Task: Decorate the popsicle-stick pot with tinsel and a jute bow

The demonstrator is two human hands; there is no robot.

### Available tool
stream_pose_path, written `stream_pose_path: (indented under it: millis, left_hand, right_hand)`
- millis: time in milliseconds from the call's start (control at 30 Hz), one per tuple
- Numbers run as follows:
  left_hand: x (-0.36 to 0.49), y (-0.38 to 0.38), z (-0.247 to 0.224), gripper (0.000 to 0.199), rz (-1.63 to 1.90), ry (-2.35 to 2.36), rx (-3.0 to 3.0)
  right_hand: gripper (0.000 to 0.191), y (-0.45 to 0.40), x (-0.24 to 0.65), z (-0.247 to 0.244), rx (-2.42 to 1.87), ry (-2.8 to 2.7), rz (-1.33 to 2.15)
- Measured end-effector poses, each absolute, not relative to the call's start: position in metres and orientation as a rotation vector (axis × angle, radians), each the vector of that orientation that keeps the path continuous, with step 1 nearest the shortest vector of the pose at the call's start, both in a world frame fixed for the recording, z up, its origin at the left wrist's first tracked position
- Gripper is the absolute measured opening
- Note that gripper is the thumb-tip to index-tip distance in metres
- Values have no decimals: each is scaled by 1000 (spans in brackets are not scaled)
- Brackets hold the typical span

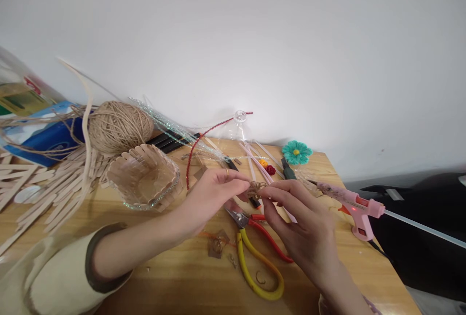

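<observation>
Between my two hands, above the table, is a small brown coiled piece (257,190) that looks like twine. My left hand (218,191) pinches it from the left with thumb and fingers. From the other side my right hand (304,220) grips its right end, with the fingertips close to those of the left. Scissors (260,283) with a yellow and a red handle lie beneath the hands, their blades partly covered. Left of the scissors is a small brownish square piece (217,244) with something coiled on it.
A pink glue gun (358,208), its red light on, sits at the right edge. A basket of craft sticks (145,179), a twine ball (120,128) and loose sticks (61,193) lie left. Behind stand a clear bottle top (238,128) and a teal flower (296,152).
</observation>
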State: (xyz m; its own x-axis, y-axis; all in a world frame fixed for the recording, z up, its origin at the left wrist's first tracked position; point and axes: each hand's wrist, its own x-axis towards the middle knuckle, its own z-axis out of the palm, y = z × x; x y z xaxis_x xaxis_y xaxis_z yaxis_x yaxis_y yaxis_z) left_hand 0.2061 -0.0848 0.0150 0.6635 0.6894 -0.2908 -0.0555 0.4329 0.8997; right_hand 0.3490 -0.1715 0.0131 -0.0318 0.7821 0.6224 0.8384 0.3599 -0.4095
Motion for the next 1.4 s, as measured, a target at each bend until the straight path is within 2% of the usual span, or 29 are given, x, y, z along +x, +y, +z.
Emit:
stream_pose_path:
  millis: [100,467,700,1000,1233,1400]
  left_hand:
    - [205,-85,15,19,481,646,1032]
    - [210,-85,15,10,450,814,1015]
    - [211,-84,15,12,453,817,1001]
    - [211,-86,17,13,424,813,1021]
    - [211,-85,14,13,403,808,989]
    - [211,-84,16,16,397,812,932]
  right_hand:
    - [19,-172,349,11,-1435,-1814,-78]
    - [12,-176,349,12,-1503,-1628,128]
    - [9,-180,351,15,-1524,-1571,187]
    - [16,-176,347,15,-1641,-1378,442]
    - [19,-175,351,14,-1647,-1187,779]
    - [20,-175,350,17,-1655,-1156,819]
